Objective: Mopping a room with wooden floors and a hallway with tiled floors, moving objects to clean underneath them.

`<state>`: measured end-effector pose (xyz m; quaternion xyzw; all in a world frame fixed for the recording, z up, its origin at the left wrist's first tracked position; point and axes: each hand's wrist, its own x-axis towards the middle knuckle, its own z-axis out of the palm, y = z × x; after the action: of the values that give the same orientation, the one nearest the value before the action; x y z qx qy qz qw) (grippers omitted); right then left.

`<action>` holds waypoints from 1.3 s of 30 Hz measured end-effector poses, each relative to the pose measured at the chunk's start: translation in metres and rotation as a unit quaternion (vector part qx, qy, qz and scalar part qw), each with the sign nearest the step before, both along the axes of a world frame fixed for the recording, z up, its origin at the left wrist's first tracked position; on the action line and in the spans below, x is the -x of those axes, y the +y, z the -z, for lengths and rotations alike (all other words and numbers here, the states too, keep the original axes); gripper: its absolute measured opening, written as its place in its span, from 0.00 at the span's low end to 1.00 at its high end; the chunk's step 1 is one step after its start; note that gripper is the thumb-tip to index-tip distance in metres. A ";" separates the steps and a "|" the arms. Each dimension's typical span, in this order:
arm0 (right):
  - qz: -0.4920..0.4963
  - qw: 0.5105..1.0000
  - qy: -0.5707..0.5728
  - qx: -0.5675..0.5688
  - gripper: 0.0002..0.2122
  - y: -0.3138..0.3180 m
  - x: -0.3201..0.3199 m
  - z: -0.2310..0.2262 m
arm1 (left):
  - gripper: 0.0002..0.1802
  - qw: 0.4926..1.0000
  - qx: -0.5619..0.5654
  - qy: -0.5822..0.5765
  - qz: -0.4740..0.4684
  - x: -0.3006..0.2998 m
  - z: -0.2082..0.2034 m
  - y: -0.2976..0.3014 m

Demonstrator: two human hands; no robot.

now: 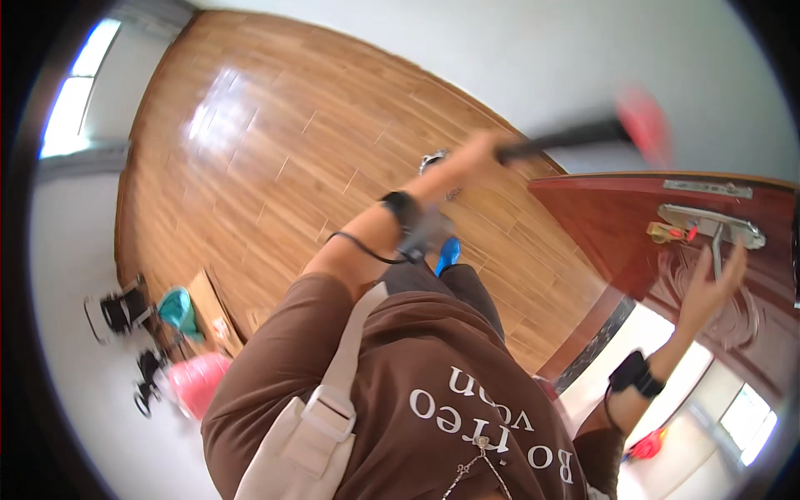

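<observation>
My left hand [479,157] is stretched out over the floor, closed around a black-handled tool with a red end [575,136]. Motion smears the tool, so its exact kind cannot be made out. On the right, my right hand [718,287] is at the lever handle [717,243] of a reddish-brown door [608,212]. Its fingers are stretched and apart, on both sides of the lever; whether they touch it is unclear. A silver lock plate [746,233] carries the lever. A brass-coloured piece with a red bit [664,232] sits beside the plate.
Wood-look flooring [275,158] runs to a pale wall [533,50]. A dark threshold [596,342] lies below the door. At the lower left stand a teal bin [177,310], a cardboard piece [215,312] and a pink bag [198,383]. My blue shoe [448,252] shows below me.
</observation>
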<state>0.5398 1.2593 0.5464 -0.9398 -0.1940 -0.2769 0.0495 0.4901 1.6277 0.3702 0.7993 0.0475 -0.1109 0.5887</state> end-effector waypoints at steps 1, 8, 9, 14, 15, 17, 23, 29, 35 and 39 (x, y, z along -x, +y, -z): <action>-0.086 0.994 -0.041 -0.055 0.22 0.040 0.025 -0.035 | 0.10 0.993 0.036 -0.052 0.096 0.003 -0.003 -0.027; -0.225 0.921 0.171 0.267 0.26 0.030 0.131 -0.085 | 0.08 0.967 0.062 -0.118 0.218 0.051 0.059 -0.152; -0.223 0.921 0.219 0.232 0.28 0.032 0.136 -0.086 | 0.08 0.964 0.052 -0.129 0.228 0.050 0.073 -0.163; 0.037 0.902 0.359 0.236 0.20 0.028 0.153 -0.057 | 0.09 0.952 0.013 -0.161 0.262 0.077 0.099 -0.207; 0.053 0.871 0.425 0.240 0.17 0.032 0.148 -0.057 | 0.09 0.949 0.009 -0.179 0.258 0.076 0.102 -0.206; -0.017 0.909 0.389 0.148 0.14 0.055 0.156 -0.038 | 0.09 0.958 -0.001 -0.167 0.234 0.090 0.111 -0.169; -0.069 0.936 0.291 0.186 0.16 0.186 0.164 -0.010 | 0.08 0.980 -0.014 -0.147 0.134 0.114 0.096 -0.010; -0.183 0.916 0.301 0.193 0.15 0.343 0.139 0.001 | 0.07 0.989 -0.102 -0.101 0.025 0.126 0.088 0.157; -0.278 0.842 0.429 0.171 0.25 0.460 0.151 0.077 | 0.18 0.952 -0.256 -0.058 -0.157 0.164 0.139 0.281; -0.295 0.815 0.480 0.137 0.23 0.515 0.172 0.103 | 0.26 0.891 -0.217 -0.210 -0.338 0.183 0.175 0.321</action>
<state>0.3678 1.7743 0.4436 -0.8482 -0.4494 0.2667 0.0861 0.3067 1.9482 0.1955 0.8477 0.2128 0.2780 0.3984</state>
